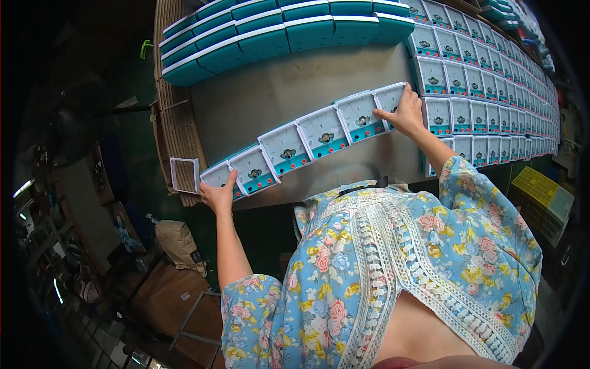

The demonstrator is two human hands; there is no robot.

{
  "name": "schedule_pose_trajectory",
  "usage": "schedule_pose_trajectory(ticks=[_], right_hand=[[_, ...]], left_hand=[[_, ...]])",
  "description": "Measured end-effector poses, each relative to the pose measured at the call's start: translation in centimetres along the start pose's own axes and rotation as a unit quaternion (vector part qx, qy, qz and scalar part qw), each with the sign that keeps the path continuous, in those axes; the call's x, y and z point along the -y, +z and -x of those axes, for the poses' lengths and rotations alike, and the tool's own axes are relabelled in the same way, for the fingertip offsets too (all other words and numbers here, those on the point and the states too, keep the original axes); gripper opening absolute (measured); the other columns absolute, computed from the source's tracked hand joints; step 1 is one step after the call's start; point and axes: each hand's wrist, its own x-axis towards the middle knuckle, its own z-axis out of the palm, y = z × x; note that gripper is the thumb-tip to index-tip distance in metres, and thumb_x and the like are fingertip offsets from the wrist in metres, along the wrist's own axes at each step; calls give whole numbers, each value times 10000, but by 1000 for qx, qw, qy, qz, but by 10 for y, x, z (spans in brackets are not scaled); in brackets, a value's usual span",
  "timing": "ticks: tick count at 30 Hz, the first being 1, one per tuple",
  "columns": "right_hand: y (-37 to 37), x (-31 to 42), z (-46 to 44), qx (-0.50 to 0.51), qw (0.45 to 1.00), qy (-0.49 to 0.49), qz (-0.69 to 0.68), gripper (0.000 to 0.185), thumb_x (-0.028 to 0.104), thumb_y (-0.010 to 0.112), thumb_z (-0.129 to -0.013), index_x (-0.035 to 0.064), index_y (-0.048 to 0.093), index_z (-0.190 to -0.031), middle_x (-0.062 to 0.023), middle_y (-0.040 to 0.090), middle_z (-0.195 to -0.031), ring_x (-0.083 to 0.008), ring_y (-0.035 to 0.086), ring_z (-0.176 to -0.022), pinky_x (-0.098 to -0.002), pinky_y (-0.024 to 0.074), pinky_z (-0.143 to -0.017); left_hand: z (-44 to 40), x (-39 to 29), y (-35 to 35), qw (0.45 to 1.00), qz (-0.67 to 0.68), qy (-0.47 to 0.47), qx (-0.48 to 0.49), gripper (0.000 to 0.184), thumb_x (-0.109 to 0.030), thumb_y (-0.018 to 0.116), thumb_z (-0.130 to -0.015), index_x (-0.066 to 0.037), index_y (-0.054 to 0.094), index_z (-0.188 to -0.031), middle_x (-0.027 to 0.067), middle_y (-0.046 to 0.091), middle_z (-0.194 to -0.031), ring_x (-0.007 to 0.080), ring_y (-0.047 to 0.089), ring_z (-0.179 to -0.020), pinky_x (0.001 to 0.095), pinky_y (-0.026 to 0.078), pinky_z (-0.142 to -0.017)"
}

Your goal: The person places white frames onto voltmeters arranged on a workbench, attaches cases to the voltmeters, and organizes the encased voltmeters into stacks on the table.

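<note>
Clasping unit row, hands apart.

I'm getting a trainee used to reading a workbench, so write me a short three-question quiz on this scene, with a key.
1. True or false: the left hand and right hand are at opposite ends of the same row of white-framed units.

2. Which lies closest to the left hand?
A) the teal cases stacked at the back
B) the loose white frame
C) the yellow crate

3. Fill in: a large block of similar units stands on the person's ____ side.

Key: 1. True. 2. B. 3. right.
</note>
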Motion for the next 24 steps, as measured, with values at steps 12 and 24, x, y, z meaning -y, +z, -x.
schedule_pose_trajectory(ticks=[12, 24], right_hand=[[75, -85, -62, -77, 992, -54, 79, 1164, 744, 718, -579, -119, 397, -1292, -328, 512, -1250, -445, 499, -1186, -472, 400, -1004], [88, -89, -77, -73, 993, -69, 64, 1163, 721, 726, -596, -122, 382, -1319, -309, 518, -1261, -412, 504, -1198, -449, 389, -1019]], left_hand=[[7, -23, 12, 998, 67, 8, -12, 1337, -576, 844, -520, 63, 115, -1441, 260, 327, -1378, 398, 373, -1262, 483, 393, -1010], [13, -42, 1, 855, -272, 439, 47, 1286, -666, 775, -515, -60, 192, -1488, 217, 286, -1474, 395, 269, -1365, 671, 141, -1080]])
